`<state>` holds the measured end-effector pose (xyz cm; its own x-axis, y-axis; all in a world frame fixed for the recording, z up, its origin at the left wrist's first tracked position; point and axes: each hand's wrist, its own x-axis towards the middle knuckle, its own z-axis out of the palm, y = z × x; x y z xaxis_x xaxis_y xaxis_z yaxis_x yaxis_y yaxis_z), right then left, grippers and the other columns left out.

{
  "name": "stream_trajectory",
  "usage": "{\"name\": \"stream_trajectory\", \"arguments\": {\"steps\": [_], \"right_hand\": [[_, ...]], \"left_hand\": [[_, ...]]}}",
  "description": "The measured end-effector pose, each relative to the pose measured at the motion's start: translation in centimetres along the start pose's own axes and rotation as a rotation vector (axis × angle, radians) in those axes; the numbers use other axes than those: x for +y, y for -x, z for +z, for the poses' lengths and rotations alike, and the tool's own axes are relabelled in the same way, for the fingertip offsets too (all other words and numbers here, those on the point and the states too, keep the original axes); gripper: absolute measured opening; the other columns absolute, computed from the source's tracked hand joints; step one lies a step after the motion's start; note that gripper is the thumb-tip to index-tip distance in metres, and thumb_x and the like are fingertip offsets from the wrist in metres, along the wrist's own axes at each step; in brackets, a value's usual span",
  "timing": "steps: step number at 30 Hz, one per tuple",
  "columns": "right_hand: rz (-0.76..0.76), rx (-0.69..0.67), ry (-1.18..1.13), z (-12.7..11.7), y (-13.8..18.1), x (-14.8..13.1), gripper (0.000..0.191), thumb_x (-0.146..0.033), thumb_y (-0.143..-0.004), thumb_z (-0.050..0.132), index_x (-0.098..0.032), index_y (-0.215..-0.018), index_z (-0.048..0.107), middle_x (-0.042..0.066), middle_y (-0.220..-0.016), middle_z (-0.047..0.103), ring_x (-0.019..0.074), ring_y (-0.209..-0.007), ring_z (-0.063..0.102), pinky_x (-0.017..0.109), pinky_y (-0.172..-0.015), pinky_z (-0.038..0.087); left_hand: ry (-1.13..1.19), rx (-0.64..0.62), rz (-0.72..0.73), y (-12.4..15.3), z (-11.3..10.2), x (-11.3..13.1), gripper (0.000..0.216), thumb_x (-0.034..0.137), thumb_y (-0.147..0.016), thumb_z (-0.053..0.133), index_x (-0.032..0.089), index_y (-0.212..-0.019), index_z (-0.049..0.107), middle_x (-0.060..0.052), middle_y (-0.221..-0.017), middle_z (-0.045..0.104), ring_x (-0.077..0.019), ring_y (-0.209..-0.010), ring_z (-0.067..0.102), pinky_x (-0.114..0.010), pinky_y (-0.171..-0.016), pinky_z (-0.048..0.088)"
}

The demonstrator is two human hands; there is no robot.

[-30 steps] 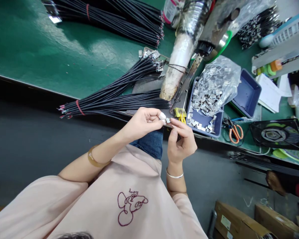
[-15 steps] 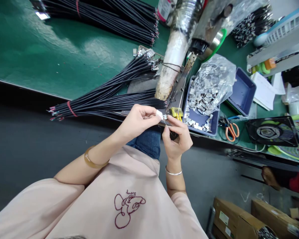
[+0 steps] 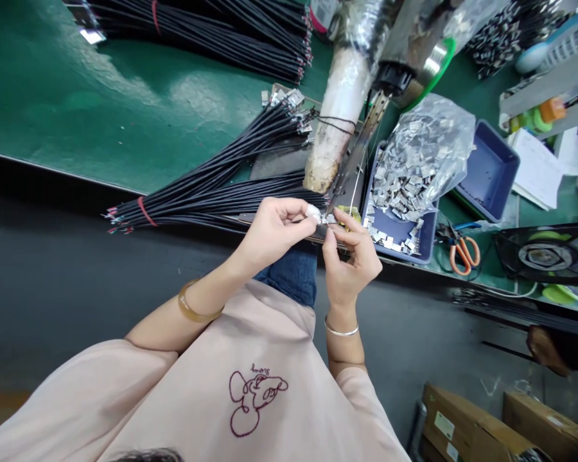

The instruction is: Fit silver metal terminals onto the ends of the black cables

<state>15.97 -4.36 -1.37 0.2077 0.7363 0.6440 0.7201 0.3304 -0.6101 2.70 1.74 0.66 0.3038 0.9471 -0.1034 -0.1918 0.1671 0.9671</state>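
Observation:
My left hand (image 3: 279, 230) pinches a small silver metal connector (image 3: 327, 219) between thumb and forefinger, with a white covering on one fingertip. Close by on the right, my right hand (image 3: 350, 260) has its thumb and forefinger at the connector's other end, the other fingers curled. Whether a cable runs into the connector is hidden by the fingers. Just behind the hands lie a bundle of black cables (image 3: 221, 202) and a yellow sponge-like piece (image 3: 350, 217). A thin pale wire (image 3: 357, 183) slants down above the right fingertips from a metal arm (image 3: 363, 141).
A blue tray (image 3: 426, 247) of silver connectors and a plastic bag (image 3: 433, 138) stand right of the hands. Beyond are another blue tray (image 3: 494, 167), orange-handled pliers (image 3: 464, 255) and a black fan (image 3: 546, 255). A wrapped white tube (image 3: 330, 122) hangs over the green bench (image 3: 43, 109).
The view has shifted slightly, so the bench items sit a little differently in frame. Both hands keep together at the connector; the right fingertips have closed in nearer to it.

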Motion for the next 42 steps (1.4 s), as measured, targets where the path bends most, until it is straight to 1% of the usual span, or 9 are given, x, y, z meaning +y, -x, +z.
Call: {"name": "stream_trajectory", "arguments": {"steps": [7,14,23,28,31,34,36,38,42], "right_hand": [[-0.079,0.044,0.086,0.2,-0.7,-0.3,0.008,-0.015,-0.088,0.067,-0.023,-0.09,0.067,0.003,-0.111,0.077,0.0175,-0.1,0.076,0.035,-0.085,0.066],[-0.005,0.024,0.031,0.1,-0.3,0.0,0.008,-0.016,-0.088,0.067,-0.022,-0.091,0.065,0.002,-0.105,0.078,0.0164,-0.096,0.076,0.029,-0.075,0.065],[-0.039,0.056,0.031,0.3,-0.6,-0.7,0.012,-0.013,-0.084,0.071,-0.023,-0.089,0.067,0.003,-0.109,0.077,0.0171,-0.098,0.076,0.032,-0.083,0.065],[-0.021,0.035,0.029,-0.1,0.3,-0.3,0.011,-0.014,-0.085,0.07,-0.023,-0.088,0.065,0.003,-0.109,0.078,0.0178,-0.094,0.077,0.032,-0.078,0.066],[0.084,0.115,-0.073,-0.8,-0.1,-0.4,0.01,-0.016,-0.088,0.067,-0.024,-0.094,0.067,0.0,-0.097,0.078,0.014,-0.074,0.076,0.025,-0.061,0.062],[0.084,0.367,-0.243,-1.8,-0.8,-0.9,0.006,-0.023,-0.091,0.064,-0.024,-0.095,0.068,-0.009,-0.061,0.063,0.0058,-0.037,0.054,0.019,-0.037,0.043],[0.105,0.404,-0.292,-2.4,-1.2,-1.2,0.009,-0.026,-0.091,0.063,-0.025,-0.1,0.065,-0.012,-0.052,0.055,0.005,-0.031,0.045,0.019,-0.033,0.036],[0.19,0.308,-0.259,-2.7,-1.1,-1.3,0.013,-0.023,-0.092,0.061,-0.025,-0.105,0.062,-0.01,-0.061,0.066,0.0073,-0.038,0.057,0.02,-0.038,0.045],[0.16,0.051,-0.083,-2.1,-0.5,-0.9,0.007,-0.018,-0.09,0.065,-0.022,-0.096,0.065,0.002,-0.101,0.079,0.0183,-0.089,0.079,0.031,-0.074,0.066]], "left_hand": [[0.016,0.017,0.066,-0.2,0.3,0.3,0.007,0.018,-0.071,0.07,0.012,-0.067,0.07,0.001,-0.065,0.065,-0.0081,-0.06,0.056,-0.019,-0.059,0.047],[-0.086,-0.014,0.05,0.1,0.0,-0.4,0.008,0.016,-0.073,0.067,0.012,-0.068,0.07,0.0,-0.065,0.064,-0.0083,-0.061,0.054,-0.019,-0.059,0.045],[-0.164,0.023,0.1,0.2,0.1,0.2,0.01,0.019,-0.074,0.067,0.013,-0.068,0.071,0.002,-0.059,0.058,-0.0061,-0.052,0.042,-0.019,-0.049,0.034],[-0.171,-0.046,0.056,0.5,0.0,0.0,0.01,0.017,-0.073,0.065,0.012,-0.066,0.07,0.0,-0.065,0.063,-0.0082,-0.059,0.05,-0.019,-0.056,0.04],[-0.171,-0.045,0.028,0.6,0.1,0.1,0.008,0.016,-0.072,0.064,0.012,-0.065,0.068,0.001,-0.062,0.059,-0.0076,-0.057,0.046,-0.02,-0.054,0.036],[-0.135,-0.063,0.004,0.5,0.1,0.5,0.009,0.015,-0.071,0.063,0.013,-0.062,0.065,0.004,-0.054,0.048,-0.0056,-0.052,0.037,-0.02,-0.05,0.027],[-0.105,-0.083,-0.013,0.4,0.0,0.8,0.011,0.016,-0.07,0.063,0.013,-0.059,0.063,0.005,-0.05,0.039,-0.0047,-0.05,0.03,-0.021,-0.049,0.021],[-0.081,-0.096,-0.033,0.3,-0.2,1.1,0.012,0.017,-0.069,0.064,0.014,-0.058,0.063,0.006,-0.048,0.035,-0.0045,-0.048,0.027,-0.021,-0.048,0.018],[-0.052,-0.079,-0.05,0.1,-0.2,1.0,0.011,0.019,-0.067,0.067,0.014,-0.058,0.064,0.004,-0.05,0.044,-0.0062,-0.05,0.035,-0.021,-0.049,0.026]]}}
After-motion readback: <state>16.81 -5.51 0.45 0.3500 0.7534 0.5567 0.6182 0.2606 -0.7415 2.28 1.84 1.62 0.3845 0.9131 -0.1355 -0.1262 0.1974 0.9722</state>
